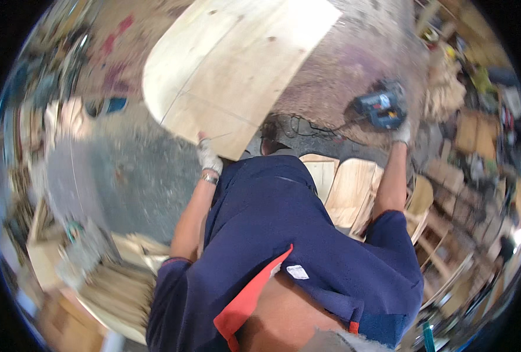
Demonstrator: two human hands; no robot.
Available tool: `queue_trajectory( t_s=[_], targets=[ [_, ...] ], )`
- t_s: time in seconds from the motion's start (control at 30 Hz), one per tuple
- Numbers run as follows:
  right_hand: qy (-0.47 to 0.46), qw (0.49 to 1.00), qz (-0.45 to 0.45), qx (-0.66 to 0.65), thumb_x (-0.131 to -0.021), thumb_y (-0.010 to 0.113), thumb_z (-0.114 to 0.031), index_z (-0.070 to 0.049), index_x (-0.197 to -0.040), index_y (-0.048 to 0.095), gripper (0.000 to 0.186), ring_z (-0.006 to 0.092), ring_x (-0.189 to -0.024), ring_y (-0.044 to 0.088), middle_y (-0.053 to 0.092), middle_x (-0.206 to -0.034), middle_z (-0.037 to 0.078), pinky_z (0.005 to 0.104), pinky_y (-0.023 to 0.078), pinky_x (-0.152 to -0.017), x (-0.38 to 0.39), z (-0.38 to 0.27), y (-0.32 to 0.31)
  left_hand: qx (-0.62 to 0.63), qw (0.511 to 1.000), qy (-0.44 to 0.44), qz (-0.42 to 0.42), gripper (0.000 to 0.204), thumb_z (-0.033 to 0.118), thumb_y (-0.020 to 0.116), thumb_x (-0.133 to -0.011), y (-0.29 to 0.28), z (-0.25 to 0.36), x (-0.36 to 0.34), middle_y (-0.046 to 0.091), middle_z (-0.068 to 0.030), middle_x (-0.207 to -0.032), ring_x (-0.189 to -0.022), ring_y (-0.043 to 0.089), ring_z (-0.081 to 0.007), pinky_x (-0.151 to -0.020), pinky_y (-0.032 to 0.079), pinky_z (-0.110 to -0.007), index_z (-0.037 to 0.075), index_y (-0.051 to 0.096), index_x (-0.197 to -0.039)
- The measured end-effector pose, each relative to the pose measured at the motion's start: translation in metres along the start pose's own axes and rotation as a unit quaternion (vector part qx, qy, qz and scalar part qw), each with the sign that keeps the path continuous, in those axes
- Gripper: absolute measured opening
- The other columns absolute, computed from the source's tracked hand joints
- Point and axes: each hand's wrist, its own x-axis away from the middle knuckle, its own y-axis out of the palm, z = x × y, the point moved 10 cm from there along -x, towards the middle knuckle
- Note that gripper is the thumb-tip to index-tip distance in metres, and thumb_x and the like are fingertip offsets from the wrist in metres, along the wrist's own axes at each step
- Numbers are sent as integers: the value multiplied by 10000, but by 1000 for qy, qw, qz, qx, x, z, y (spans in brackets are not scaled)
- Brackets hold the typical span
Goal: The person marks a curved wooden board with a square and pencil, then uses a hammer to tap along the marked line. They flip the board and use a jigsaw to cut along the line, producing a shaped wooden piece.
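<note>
A pale wooden board (237, 76) with a rounded left end and pencil lines lies across the workbench, its near corner jutting out toward my body. My left hand (209, 157), in a whitish glove, grips the board's near edge with the thumb on top; its other fingers are mostly hidden. Off to the right is a blue and black power tool that looks like a jigsaw (382, 108), with a dark cord. My right hand (402, 132), also gloved, is closed at the tool's near right side, its fingers blurred and partly hidden behind it.
The worn workbench top (354, 70) is stained and dusty. Cut wooden pieces (351, 188) with rounded ends stand by my right side. Stacked wood (116, 293) is at lower left, and cluttered scraps and boxes (474, 132) fill the right. The grey floor (134, 176) shows at left.
</note>
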Motion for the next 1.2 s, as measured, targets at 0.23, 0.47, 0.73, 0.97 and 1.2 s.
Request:
queue_trajectory(
  t_s=[0.23,0.47,0.73,0.97,1.2],
  targets=[
    [26,992,-116,-46,-1025,534,-518,-71,-1352,587,557,336,-1231,602,638,-1338,143,536,468,-1083,30,-15,44,-60,997,12,46,640,451,685,-969,10,53,30,569,-124,-1373,-1227,548,-201,-957,520,-360,-26,503,-1356],
    [-40,956,-159,-243,-940,652,-253,-16,-1123,581,307,303,-931,636,641,-1012,143,486,536,-928,109,-24,152,-24,981,86,175,753,523,770,-881,-31,139,-61,662,-127,-1249,-1096,640,-240,-927,538,-396,-33,539,-1332],
    [-25,961,-249,114,-843,638,-7,-19,-1050,618,208,208,-681,605,644,-877,89,330,532,-648,280,-49,234,-442,848,122,265,956,891,595,-737,-35,166,-139,733,-295,-974,-992,712,-437,-847,552,-499,-15,761,-992],
    [8,771,-353,530,-795,711,-10,21,-995,687,204,135,-677,631,700,-836,58,287,517,-654,407,-13,280,-451,855,116,229,798,767,546,-864,-30,169,-135,716,-288,-1086,-1059,691,-446,-847,542,-533,32,737,-1107],
    [-113,569,-413,702,-770,815,-213,-4,-1028,715,346,228,-785,737,739,-838,149,359,551,-735,439,43,310,-414,861,183,232,695,671,584,-898,-20,181,-117,684,-320,-839,-900,706,-464,-753,543,-531,-2,755,-853]
  ],
)
